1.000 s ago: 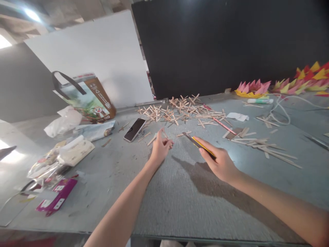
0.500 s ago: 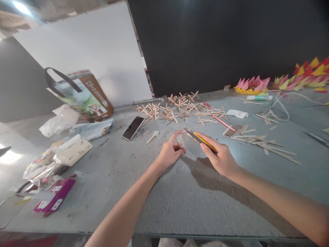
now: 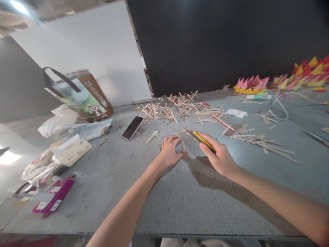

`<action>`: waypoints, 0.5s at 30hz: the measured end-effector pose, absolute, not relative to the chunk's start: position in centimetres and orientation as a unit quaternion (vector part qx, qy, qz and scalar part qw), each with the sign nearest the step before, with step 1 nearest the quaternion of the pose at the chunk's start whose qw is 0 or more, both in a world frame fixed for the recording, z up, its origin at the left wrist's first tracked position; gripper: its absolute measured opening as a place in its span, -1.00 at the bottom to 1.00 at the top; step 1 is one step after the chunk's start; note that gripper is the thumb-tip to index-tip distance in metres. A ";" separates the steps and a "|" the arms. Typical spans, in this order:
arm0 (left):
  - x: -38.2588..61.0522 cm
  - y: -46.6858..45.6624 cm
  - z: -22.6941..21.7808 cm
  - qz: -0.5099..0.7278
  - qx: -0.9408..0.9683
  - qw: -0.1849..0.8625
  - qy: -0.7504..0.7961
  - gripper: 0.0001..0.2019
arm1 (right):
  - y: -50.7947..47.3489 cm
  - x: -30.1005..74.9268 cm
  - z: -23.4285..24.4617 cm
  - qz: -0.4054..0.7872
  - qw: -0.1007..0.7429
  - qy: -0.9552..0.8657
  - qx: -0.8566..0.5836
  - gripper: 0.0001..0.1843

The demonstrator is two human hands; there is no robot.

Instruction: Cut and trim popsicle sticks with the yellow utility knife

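Between the thumb and index finger of my left hand (image 3: pixel 171 151) a short wooden stick piece (image 3: pixel 183 145) is pinched by its ends, just above the grey table (image 3: pixel 123 192). My right hand (image 3: pixel 219 156) grips a yellow and black utility knife (image 3: pixel 204 141), its blade pointing up and left. The blade tip hangs close to another short wooden stick (image 3: pixel 181 132) lying on the table. Beyond both hands lies a loose heap of crossed wooden sticks (image 3: pixel 174 111). To the right of the knife, longer loose sticks (image 3: pixel 267 144) are spread out.
A phone (image 3: pixel 132 128) lies left of the heap. A red pencil (image 3: pixel 222 122), a white paper scrap (image 3: pixel 236 113) and a glue stick (image 3: pixel 258 97) are at the right. Farther left stand a carton bag (image 3: pixel 92 92) and plastic packets (image 3: pixel 72 151). Folded paper pieces (image 3: pixel 252 85) sit back right.
My left index finger has drawn back from near the blade tip, and the pinched piece now sits slightly lower. My right hand with the knife has hardly moved.
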State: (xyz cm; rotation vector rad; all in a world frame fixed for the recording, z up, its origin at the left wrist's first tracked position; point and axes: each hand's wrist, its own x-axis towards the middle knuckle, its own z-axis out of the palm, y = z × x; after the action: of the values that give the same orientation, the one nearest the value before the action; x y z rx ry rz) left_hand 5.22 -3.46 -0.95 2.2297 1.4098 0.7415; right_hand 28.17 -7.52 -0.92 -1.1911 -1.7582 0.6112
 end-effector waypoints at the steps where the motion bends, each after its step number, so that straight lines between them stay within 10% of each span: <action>1: 5.2 -3.5 -0.8 0.251 0.803 0.202 0.502 -0.49 | -7.5 28.2 -1.0 0.248 0.448 -0.707 -0.488 -0.44; 15: 5.3 -3.7 -0.6 0.229 0.817 0.191 0.493 -0.43 | -7.7 27.9 -0.5 0.280 0.432 -0.691 -0.507 -0.55</action>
State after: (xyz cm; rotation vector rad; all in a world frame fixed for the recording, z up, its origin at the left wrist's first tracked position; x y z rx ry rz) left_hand 5.26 -3.70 -0.62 2.2969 1.3849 0.6437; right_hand 27.85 -7.67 -0.50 -1.2632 -1.7232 0.6988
